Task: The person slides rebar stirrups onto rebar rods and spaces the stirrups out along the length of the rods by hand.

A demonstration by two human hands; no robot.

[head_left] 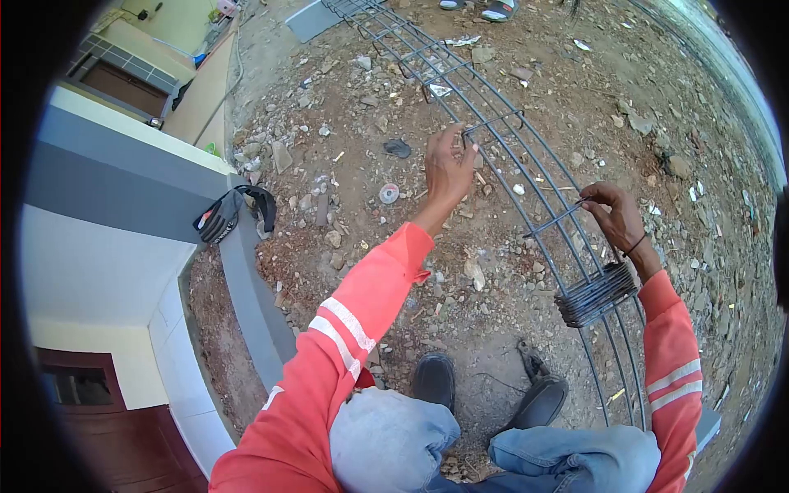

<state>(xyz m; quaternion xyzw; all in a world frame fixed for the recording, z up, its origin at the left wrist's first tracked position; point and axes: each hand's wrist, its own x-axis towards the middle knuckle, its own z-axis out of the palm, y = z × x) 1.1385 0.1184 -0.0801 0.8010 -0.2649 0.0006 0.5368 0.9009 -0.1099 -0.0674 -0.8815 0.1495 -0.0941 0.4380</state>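
Rubble-strewn earth (493,304) underlies a person in faded jeans (386,435) and dark shoes (434,382), a dark tool (534,361), its kind hard to make out, lying by one shoe. Just past the knees, a stack of rings (596,294) is bunched around the bars of a long steel cage (526,152), which stretches from beside the right sleeve (674,374) to the top of the view. Beyond the stack, the right hand (618,218) pinches the near ring (555,219) at its edge between thumb and fingertips; farther along, on the opposite side, the left hand (450,168) appears to grip the far ring (493,122) at its corner. Good handling here would likely mean keeping each ring square across the bars, easing both sides evenly so that neither corner snags, and keeping fingertips clear of pinch points. Around the work lie stones, paper scraps and a small disc (389,193). To one side, a black-and-grey bag (220,218) rests by a grey ledge (255,304) before a white-and-grey wall (115,255). At the distant end, a pale block (319,20) sits beside the cage, with footwear (497,10) at the top edge.
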